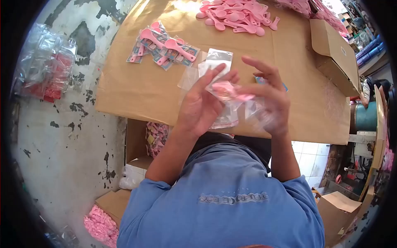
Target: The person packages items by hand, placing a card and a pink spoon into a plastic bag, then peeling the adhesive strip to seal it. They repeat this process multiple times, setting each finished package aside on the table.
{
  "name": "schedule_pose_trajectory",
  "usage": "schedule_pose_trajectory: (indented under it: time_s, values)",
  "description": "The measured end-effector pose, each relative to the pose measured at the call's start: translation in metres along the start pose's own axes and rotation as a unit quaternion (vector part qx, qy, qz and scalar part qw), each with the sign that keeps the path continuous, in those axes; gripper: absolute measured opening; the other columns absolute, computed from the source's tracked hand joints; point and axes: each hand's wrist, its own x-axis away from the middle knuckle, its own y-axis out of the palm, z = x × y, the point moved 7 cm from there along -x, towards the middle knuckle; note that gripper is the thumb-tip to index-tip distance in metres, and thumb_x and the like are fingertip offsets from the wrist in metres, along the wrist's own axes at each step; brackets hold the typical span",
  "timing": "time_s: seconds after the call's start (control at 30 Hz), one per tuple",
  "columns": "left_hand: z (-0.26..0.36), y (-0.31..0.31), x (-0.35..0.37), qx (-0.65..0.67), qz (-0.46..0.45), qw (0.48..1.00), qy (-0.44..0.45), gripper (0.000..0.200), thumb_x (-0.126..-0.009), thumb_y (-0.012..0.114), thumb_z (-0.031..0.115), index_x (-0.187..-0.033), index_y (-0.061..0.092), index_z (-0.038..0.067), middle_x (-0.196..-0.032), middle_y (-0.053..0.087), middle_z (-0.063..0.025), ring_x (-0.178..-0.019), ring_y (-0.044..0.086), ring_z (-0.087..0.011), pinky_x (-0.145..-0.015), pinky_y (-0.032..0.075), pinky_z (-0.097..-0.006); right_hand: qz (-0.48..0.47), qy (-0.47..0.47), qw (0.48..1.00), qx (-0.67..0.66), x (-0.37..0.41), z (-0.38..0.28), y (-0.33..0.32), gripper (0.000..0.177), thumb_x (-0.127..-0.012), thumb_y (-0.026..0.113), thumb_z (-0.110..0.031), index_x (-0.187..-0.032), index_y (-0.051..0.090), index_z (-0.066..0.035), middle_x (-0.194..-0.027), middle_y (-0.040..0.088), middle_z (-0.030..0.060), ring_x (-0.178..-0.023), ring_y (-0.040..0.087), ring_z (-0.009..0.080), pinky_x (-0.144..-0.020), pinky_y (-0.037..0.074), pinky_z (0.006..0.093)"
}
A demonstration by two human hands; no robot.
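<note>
A pink spoon (226, 91) in a clear plastic bag is between my two hands, over the near part of the table. My left hand (202, 97) has its palm turned up and its fingers curled at the spoon's left side. My right hand (271, 97), smeared by motion, has its fingers at the spoon's right end, with clear plastic (254, 109) hanging below them. Behind my left hand lie clear bags (221, 57). A small blue printed card (284, 87) shows partly behind my right hand.
Packed pink spoons (163, 47) lie at the table's back left, a loose pile of pink spoons (237, 16) at the back. An open cardboard box (335, 58) stands on the right edge. Plastic bags (45, 66) hang on the left wall.
</note>
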Motion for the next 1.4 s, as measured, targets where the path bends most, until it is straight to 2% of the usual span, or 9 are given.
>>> schedule_pose_trajectory:
  time_s: [0.07,0.17,0.4,0.5,0.7,0.83,0.93,1.2,1.4]
  values:
    - [0.012,-0.007,0.005,-0.038,0.031,0.997,0.051,0.065,-0.109,0.053,0.039,-0.155,0.034,-0.001,-0.153,0.051,-0.0215,-0.142,0.050,-0.0286,-0.121,0.036,-0.0442,0.039,0.051,0.984,-0.167,0.008,0.010,-0.004,0.033,-0.094,0.075,-0.007,-0.126,0.068,-0.003,-0.121,0.073,0.0122,-0.109,0.066,0.0231,-0.090,0.051,0.0342]
    - [0.018,0.011,0.005,-0.152,-0.027,0.982,0.107,0.059,-0.109,0.055,0.033,-0.153,0.039,-0.003,-0.147,0.056,-0.0207,-0.134,0.057,-0.0252,-0.115,0.043,-0.0409,0.045,0.203,0.963,-0.174,0.011,0.017,-0.007,0.038,-0.095,0.075,-0.006,-0.130,0.062,0.000,-0.108,0.074,0.0076,-0.092,0.065,0.0114,-0.076,0.049,0.0251]
    - [0.012,0.010,0.012,-0.287,0.025,0.951,0.116,0.048,-0.102,0.067,0.011,-0.147,0.052,-0.002,-0.120,0.074,-0.0191,-0.100,0.072,-0.0139,-0.086,0.058,-0.0272,0.037,0.342,0.892,-0.292,0.032,0.023,0.027,0.043,-0.096,0.074,-0.006,-0.133,0.052,-0.002,-0.090,0.069,0.0025,-0.077,0.061,0.0058,-0.071,0.047,0.0220]
    - [0.013,0.007,0.015,-0.321,0.048,0.936,0.136,0.049,-0.102,0.066,0.009,-0.148,0.051,-0.001,-0.117,0.075,-0.0215,-0.098,0.073,-0.0143,-0.085,0.058,-0.0270,0.104,0.330,0.928,-0.142,0.034,0.024,0.015,0.043,-0.093,0.077,-0.005,-0.130,0.055,-0.002,-0.089,0.067,0.0046,-0.079,0.062,0.0095,-0.072,0.049,0.0252]
    - [0.012,0.024,0.025,-0.386,0.067,0.906,0.161,0.056,-0.103,0.063,0.007,-0.157,0.047,0.010,-0.102,0.078,-0.0106,-0.083,0.068,-0.0054,-0.074,0.055,-0.0216,0.131,0.049,0.972,0.191,-0.005,-0.014,-0.004,0.031,-0.083,0.080,-0.001,-0.113,0.071,-0.005,-0.106,0.066,0.0108,-0.088,0.063,0.0249,-0.075,0.052,0.0340]
    - [0.009,0.025,0.027,-0.450,0.059,0.876,0.161,0.060,-0.100,0.064,0.006,-0.158,0.048,0.015,-0.072,0.068,-0.0021,-0.066,0.053,-0.0006,-0.060,0.045,-0.0207,0.125,0.007,0.970,0.210,-0.013,-0.011,0.006,0.029,-0.079,0.080,0.000,-0.107,0.074,-0.005,-0.108,0.065,0.0089,-0.091,0.061,0.0262,-0.077,0.050,0.0372]
    - [0.016,0.029,0.030,-0.576,0.070,0.797,0.168,0.063,-0.096,0.066,0.006,-0.157,0.050,0.016,-0.060,0.040,0.0010,-0.060,0.036,-0.0028,-0.054,0.035,-0.0240,0.132,0.006,0.966,0.222,-0.015,-0.011,0.007,0.028,-0.077,0.080,0.000,-0.105,0.075,-0.006,-0.106,0.066,0.0072,-0.091,0.061,0.0250,-0.078,0.049,0.0378]
    - [0.006,0.041,0.027,-0.596,0.035,0.774,0.210,0.065,-0.094,0.067,0.006,-0.156,0.049,0.013,-0.067,0.021,-0.0002,-0.058,0.028,-0.0085,-0.055,0.031,-0.0256,0.140,0.030,0.963,0.230,-0.014,-0.008,-0.006,0.021,-0.075,0.078,0.001,-0.094,0.073,-0.007,-0.098,0.069,0.0072,-0.091,0.062,0.0249,-0.078,0.049,0.0375]
    - [-0.006,0.031,0.025,-0.522,0.023,0.839,0.153,0.065,-0.098,0.066,0.008,-0.159,0.043,0.009,-0.072,0.063,-0.0056,-0.060,0.042,-0.0051,-0.059,0.039,-0.0211,0.200,0.111,0.957,0.176,-0.005,0.004,-0.036,0.016,-0.079,0.076,-0.003,-0.094,0.072,-0.005,-0.099,0.069,0.0111,-0.093,0.066,0.0244,-0.083,0.051,0.0349]
